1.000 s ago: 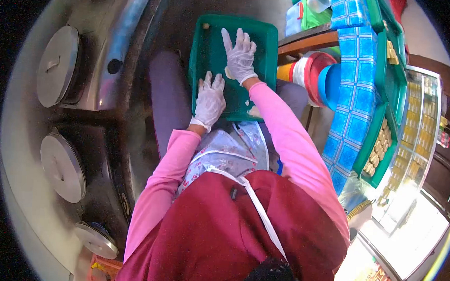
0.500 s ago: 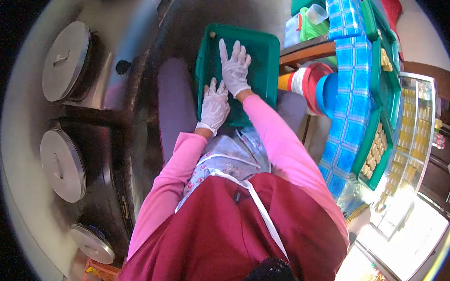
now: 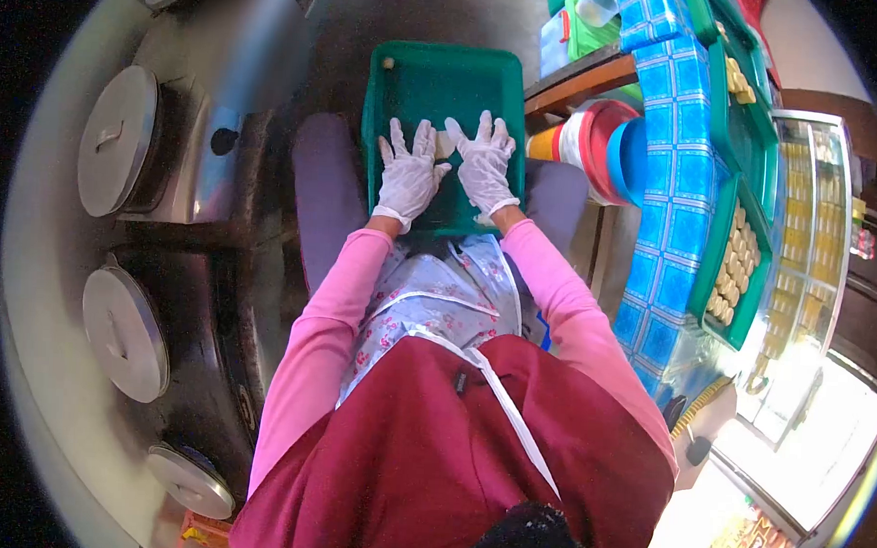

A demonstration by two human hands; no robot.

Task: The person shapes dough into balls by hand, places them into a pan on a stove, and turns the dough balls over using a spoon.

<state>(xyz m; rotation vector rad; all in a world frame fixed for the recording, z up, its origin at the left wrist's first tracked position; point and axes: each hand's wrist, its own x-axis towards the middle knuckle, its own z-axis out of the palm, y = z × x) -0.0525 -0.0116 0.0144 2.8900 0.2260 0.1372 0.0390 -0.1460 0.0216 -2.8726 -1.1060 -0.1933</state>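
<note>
A green tray (image 3: 446, 54) rests across my lap, over the apron. Inside it, both hands wear thin white gloves. My left hand (image 3: 409, 176) is open over the tray's left half, fingers spread and pointing away from me. Beside it on the right, my right hand (image 3: 485, 167) is also open with its fingers apart. A pale, dough-like piece (image 3: 445, 145) lies between the two hands, by the thumbs and partly covered. In the far left corner of the tray sits a small pale lump (image 3: 388, 64).
On the right, a table with a blue checked cloth (image 3: 677, 137) bears a green tray of several pale shaped pieces (image 3: 736, 270) and another with yellowish pieces (image 3: 738, 82). Red and blue round tubs (image 3: 628, 161) stand below. Large lidded pots (image 3: 119, 142) line the left side.
My right hand has moved back toward me and right, off the left hand. The left hand has turned and spread its fingers. The pale piece between them now shows.
</note>
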